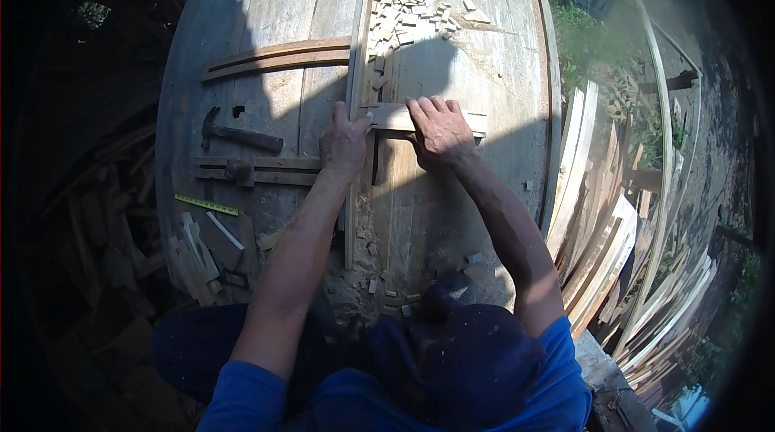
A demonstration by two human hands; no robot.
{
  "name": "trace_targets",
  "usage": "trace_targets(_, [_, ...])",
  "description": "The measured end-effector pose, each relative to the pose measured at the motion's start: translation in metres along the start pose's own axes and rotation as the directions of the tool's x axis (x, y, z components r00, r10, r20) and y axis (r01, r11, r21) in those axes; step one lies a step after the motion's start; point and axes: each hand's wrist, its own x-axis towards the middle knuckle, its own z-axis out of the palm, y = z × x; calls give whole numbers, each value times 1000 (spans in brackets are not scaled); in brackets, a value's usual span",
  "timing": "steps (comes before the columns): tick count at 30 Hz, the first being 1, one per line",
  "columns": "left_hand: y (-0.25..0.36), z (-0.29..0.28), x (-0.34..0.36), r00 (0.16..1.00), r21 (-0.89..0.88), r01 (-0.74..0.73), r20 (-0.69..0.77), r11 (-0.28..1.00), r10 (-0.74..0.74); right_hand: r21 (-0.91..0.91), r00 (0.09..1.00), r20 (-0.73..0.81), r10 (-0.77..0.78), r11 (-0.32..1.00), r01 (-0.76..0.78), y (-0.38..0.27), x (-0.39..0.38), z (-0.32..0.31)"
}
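A short, pale wooden board (391, 118) lies crosswise on the workbench, its left end against a long upright wooden strip (353, 69). My right hand (440, 132) is wrapped over the board's middle, fingers across the top and far edge. At its left end, my left hand (345, 140) is closed, thumb on the board's end and fingers beside the strip. A dark slot (379, 161) runs in the bench just below the board. Left of my left hand lie a hammer (246, 138) and a slotted wooden rail with a block (239, 170).
Many small wood offcuts (412, 6) are heaped at the bench's far side. Another slotted rail (274, 59) lies at the left, with a yellow measuring strip (207, 204) nearer me. Long timber strips (593, 214) are stacked right of the bench; scraps (198, 246) lie at the left.
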Motion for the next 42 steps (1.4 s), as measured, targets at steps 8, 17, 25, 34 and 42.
trace_targets(8, [-2,6,25,1000,-3,13,11,1000,-13,-62,998,56,21,998,-18,18,18,1])
trace_targets(17, [3,7,66,989,74,64,126,995,-73,-118,1000,14,21,993,-19,42,41,8])
trace_targets(25, [-3,6,110,993,163,-32,121,986,12,-228,993,-114,-17,974,-10,71,69,20])
trace_targets(34, [-38,-73,108,974,-22,-3,-225,1000,-2,-103,959,-191,208,968,-230,77,78,18])
trace_targets(42, [-51,-95,-10,946,-86,-224,-259,971,195,33,910,377,173,979,-199,62,-63,-57])
